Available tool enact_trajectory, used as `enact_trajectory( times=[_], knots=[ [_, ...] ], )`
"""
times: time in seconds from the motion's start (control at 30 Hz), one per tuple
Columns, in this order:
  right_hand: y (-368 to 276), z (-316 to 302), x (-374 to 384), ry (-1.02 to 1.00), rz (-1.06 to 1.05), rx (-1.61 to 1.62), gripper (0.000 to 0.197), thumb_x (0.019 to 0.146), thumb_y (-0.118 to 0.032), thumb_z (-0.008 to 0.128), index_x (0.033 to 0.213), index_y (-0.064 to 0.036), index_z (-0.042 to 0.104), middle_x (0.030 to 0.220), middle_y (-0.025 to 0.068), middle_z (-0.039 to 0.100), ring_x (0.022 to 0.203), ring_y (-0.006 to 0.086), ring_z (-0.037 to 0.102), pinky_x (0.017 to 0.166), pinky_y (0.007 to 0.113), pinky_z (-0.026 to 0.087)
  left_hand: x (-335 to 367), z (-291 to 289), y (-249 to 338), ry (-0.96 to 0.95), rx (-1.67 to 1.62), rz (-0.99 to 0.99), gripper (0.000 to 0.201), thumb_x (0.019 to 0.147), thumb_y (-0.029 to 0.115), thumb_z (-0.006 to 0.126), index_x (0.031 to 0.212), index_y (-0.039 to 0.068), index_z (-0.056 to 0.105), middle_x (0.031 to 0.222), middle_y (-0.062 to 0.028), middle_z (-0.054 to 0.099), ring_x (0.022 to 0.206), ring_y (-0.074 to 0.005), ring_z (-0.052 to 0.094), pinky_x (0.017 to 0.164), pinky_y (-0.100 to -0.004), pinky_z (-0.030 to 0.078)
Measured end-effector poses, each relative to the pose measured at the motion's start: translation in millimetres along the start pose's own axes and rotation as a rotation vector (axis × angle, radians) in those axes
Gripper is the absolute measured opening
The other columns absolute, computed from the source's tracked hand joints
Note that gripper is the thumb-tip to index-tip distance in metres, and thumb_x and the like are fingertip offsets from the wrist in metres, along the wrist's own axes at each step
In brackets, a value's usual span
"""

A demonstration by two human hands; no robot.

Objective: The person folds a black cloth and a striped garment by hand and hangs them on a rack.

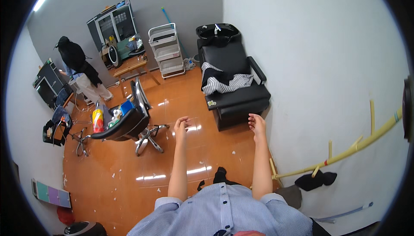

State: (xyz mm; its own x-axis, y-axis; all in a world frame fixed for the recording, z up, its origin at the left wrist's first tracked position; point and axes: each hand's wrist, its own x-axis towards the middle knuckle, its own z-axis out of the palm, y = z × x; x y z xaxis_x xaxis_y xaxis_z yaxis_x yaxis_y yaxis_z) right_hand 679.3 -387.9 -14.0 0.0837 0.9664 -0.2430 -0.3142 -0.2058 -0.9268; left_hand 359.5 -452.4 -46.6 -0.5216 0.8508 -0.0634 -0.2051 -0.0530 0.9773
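My left hand (183, 125) is held out in the air over the tiled floor, fingers loosely bent and apart, with nothing in it. Level with it, my right hand (257, 125) hangs just in front of a black shampoo chair (238, 101); its fingers are also apart and it holds nothing. A striped black-and-white cloth (215, 85) lies crumpled on that chair's seat, below a black wash basin (218, 32). To the left of my left hand stands a black salon chair (125, 128), its seat loaded with a red-and-yellow package (98, 120) and several other items.
A white tiered trolley (167, 53) stands by the back wall, beside a wooden table (129, 68) with a mirror. A person in black (77, 61) is at another mirror on the far left. Along the right wall leans a yellow coat stand (345, 153). White scraps dot the orange floor (129, 162).
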Motion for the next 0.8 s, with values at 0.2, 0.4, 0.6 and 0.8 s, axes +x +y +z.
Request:
enact_trajectory(
  times=[0.2, 0.4, 0.6, 0.8],
  knots=[
    [-55.1, 46.6, 126.4, -0.082, -0.077, -0.065, 0.022, 0.091, -0.024, 0.049, 0.094, -0.0101, 0.066, 0.077, -0.0030, 0.061, 0.066, 0.0055, 0.054, 0.060, 0.021, 0.042, 112.0, 64.6, 21.6, 0.012, -0.137, 0.094, 0.021, 0.089, 0.014, 0.045, 0.105, 0.012, 0.059, 0.098, -0.0020, 0.065, 0.075, -0.0075, 0.059, 0.059, -0.0179, 0.039],
    [-60.8, 76.0, 213.0, -0.111, -0.046, -0.155, 0.022, 0.090, -0.023, 0.049, 0.092, -0.0099, 0.066, 0.077, -0.0029, 0.061, 0.066, 0.0053, 0.053, 0.060, 0.020, 0.041, 170.7, 71.4, -7.7, 0.116, -0.088, -0.006, 0.022, 0.089, 0.015, 0.045, 0.105, 0.012, 0.059, 0.098, -0.0022, 0.064, 0.075, -0.0069, 0.059, 0.058, -0.0177, 0.039],
    [-39.9, 92.0, 283.5, -0.100, 0.035, -0.188, 0.022, 0.089, -0.020, 0.047, 0.092, -0.0091, 0.066, 0.077, -0.0029, 0.061, 0.065, 0.0052, 0.053, 0.060, 0.020, 0.041, 231.6, 87.7, -32.9, 0.143, -0.057, -0.091, 0.023, 0.089, 0.015, 0.044, 0.106, 0.011, 0.058, 0.100, -0.0027, 0.064, 0.075, -0.0080, 0.059, 0.057, -0.0181, 0.038],
    [-10.2, 118.5, 365.0, -0.100, 0.120, -0.234, 0.022, 0.088, -0.017, 0.046, 0.092, -0.0081, 0.065, 0.077, -0.0025, 0.061, 0.063, 0.0049, 0.053, 0.058, 0.020, 0.041, 323.9, 97.6, -91.0, 0.111, -0.085, -0.177, 0.022, 0.090, 0.013, 0.043, 0.105, 0.009, 0.058, 0.096, -0.0024, 0.065, 0.072, -0.0076, 0.058, 0.058, -0.0182, 0.038]
  ],
)
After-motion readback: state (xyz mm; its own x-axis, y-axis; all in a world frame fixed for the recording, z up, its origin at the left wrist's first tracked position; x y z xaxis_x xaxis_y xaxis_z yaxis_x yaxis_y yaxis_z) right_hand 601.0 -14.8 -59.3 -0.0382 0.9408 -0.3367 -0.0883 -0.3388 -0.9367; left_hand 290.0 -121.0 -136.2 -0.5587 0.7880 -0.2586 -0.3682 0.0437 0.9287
